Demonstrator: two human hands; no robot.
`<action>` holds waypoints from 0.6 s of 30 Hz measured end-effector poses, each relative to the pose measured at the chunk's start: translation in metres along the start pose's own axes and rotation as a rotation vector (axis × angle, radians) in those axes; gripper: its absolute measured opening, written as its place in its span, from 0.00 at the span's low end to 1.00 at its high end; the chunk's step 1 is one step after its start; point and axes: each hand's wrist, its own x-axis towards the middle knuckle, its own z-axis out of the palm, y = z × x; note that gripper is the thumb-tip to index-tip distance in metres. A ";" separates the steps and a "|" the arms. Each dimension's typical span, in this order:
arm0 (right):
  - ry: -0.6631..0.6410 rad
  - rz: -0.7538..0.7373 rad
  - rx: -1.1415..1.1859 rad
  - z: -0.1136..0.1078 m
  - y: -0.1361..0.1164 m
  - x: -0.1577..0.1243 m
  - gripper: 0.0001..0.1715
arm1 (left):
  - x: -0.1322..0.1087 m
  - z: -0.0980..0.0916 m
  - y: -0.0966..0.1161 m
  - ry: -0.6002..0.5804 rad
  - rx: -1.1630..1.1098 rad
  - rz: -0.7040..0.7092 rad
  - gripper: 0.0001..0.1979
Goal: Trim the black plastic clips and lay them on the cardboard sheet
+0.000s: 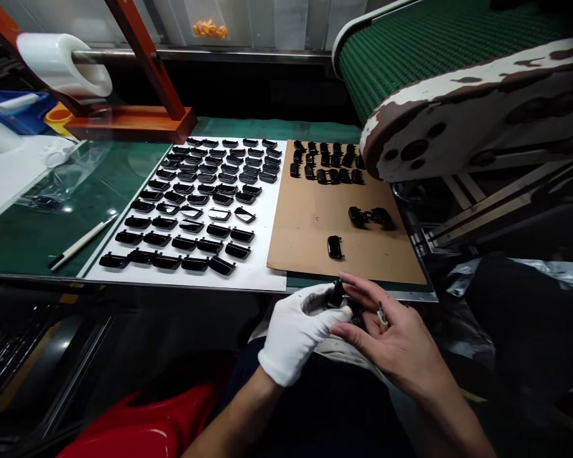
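In the head view, my left hand (pixel 298 331) wears a white glove and is closed around a small glossy black plastic part (pixel 337 294), held just off the table's front edge. My bare right hand (pixel 398 337) is beside it, with index finger and thumb at the part's right side. A small light-coloured object (pixel 382 316) pokes out between my right fingers; its kind is unclear. Behind my hands, a single black part (pixel 335 247) rests on a brown cardboard sheet (pixel 300 238), with a few more dark parts (pixel 371 217) clustered to its right.
Many similar black parts lie in rows on a white sheet (pixel 267 254) at left. A pen-like tool (pixel 82 243) lies on the green table (pixel 124 181). A green conveyor belt (pixel 424 57) overhangs the right side. An orange stand (pixel 134 121) holds a plastic roll (pixel 60 60).
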 end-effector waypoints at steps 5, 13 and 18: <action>0.032 0.060 -0.085 -0.001 0.001 -0.001 0.35 | 0.000 0.001 -0.002 -0.018 -0.022 0.004 0.17; 0.169 0.028 0.160 -0.005 0.001 -0.010 0.19 | -0.002 0.010 -0.004 -0.220 0.061 0.153 0.17; 0.383 -0.024 0.134 -0.043 0.032 -0.049 0.15 | -0.001 0.035 0.000 -0.427 0.395 0.181 0.27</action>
